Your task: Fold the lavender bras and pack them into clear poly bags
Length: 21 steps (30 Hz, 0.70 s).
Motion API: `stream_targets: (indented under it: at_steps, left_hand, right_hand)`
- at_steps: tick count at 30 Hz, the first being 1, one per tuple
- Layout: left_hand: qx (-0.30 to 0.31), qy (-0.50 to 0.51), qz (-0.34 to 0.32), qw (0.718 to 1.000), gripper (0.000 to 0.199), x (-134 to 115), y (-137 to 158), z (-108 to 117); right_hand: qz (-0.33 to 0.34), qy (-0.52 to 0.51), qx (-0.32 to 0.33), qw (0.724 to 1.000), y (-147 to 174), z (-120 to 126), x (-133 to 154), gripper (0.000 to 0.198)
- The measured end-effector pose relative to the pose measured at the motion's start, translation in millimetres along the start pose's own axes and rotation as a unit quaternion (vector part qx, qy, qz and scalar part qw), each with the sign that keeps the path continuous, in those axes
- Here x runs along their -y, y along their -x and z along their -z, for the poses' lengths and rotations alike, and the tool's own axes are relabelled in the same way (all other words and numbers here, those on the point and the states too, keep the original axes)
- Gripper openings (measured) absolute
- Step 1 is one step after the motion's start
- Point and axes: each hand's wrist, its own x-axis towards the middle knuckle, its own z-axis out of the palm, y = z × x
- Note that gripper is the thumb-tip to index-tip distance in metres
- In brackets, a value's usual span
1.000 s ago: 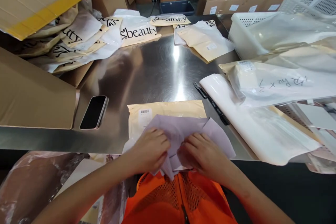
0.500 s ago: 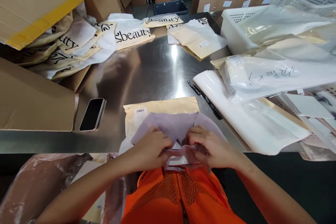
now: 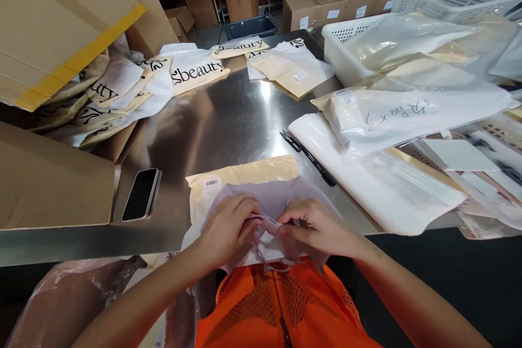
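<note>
A thin lilac cloth (image 3: 271, 196) lies over a cream and white plastic bag (image 3: 261, 167) at the table's front edge. The bag bears a barcode label (image 3: 211, 184) near its upper left corner. Between my hands the cloth's edge is gathered into a narrow band, and thin cord-like strands hang below it. My left hand (image 3: 228, 227) pinches this band from the left, fingers closed. From the right, my right hand (image 3: 312, 227) pinches it between thumb and fingers. Whether the cloth is a pouch or a garment I cannot tell.
On the left lie a phone (image 3: 141, 194) and an open carton (image 3: 57, 174) with printed bags (image 3: 110, 92). Black pens (image 3: 308, 157) rest beside a white plastic sheet (image 3: 379, 190). White baskets (image 3: 346, 49) and filled bags (image 3: 391, 114) crowd the right.
My hands have brought the cloth's near edge up and closer together, from bunched fists to a fingertip pinch. Strands now hang below. The camera view has shifted slightly.
</note>
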Motion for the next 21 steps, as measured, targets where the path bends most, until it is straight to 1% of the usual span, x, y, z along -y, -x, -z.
stream_targets:
  at_steps: [2, 4, 8, 10, 11, 14, 16, 18, 19, 20, 21]
  left_hand:
    - [-0.025, -0.076, -0.047, 0.996, 0.010, -3, -2, -3]
    - [-0.007, -0.106, -0.086, 0.991, 0.013, -6, -4, -4]
    - [0.084, -0.040, -0.091, 0.991, 0.017, -6, -7, -4]
    - [0.104, -0.034, -0.111, 0.988, 0.019, -4, -7, -3]
    - [0.104, -0.046, -0.136, 0.984, 0.021, -2, -7, -3]
    - [0.065, -0.113, -0.240, 0.962, 0.028, 1, -6, -2]
    - [0.019, -0.147, -0.316, 0.937, 0.031, 1, -6, -1]
    - [-0.006, -0.160, -0.377, 0.912, 0.030, 0, -4, 3]
    - [-0.007, -0.160, -0.394, 0.905, 0.029, -1, -2, 6]
    - [-0.008, -0.157, -0.395, 0.905, 0.027, -2, 0, 10]
    - [-0.013, -0.149, -0.380, 0.913, 0.026, -2, 3, 16]
  right_hand:
    - [-0.025, -0.034, -0.004, 0.999, 1, -3, 0, 0.015]
    - [-0.040, -0.060, -0.005, 0.997, 1, -3, 4, 0.015]
    - [-0.051, -0.081, 0.005, 0.995, -1, 0, 12, 0.015]
    - [-0.054, -0.096, 0.013, 0.994, -2, -1, 12, 0.015]
    - [-0.054, -0.108, 0.020, 0.992, -3, -3, 11, 0.015]
    - [-0.072, -0.149, 0.055, 0.985, -6, -8, 6, 0.014]
    - [-0.107, -0.167, 0.082, 0.977, -10, -12, 3, 0.014]
    - [-0.142, -0.161, 0.099, 0.972, -13, -13, 2, 0.014]
    - [-0.157, -0.143, 0.100, 0.972, -15, -13, 1, 0.013]
    - [-0.169, -0.120, 0.095, 0.974, -16, -12, 1, 0.012]
    - [-0.176, -0.098, 0.088, 0.976, -16, -9, 0, 0.011]
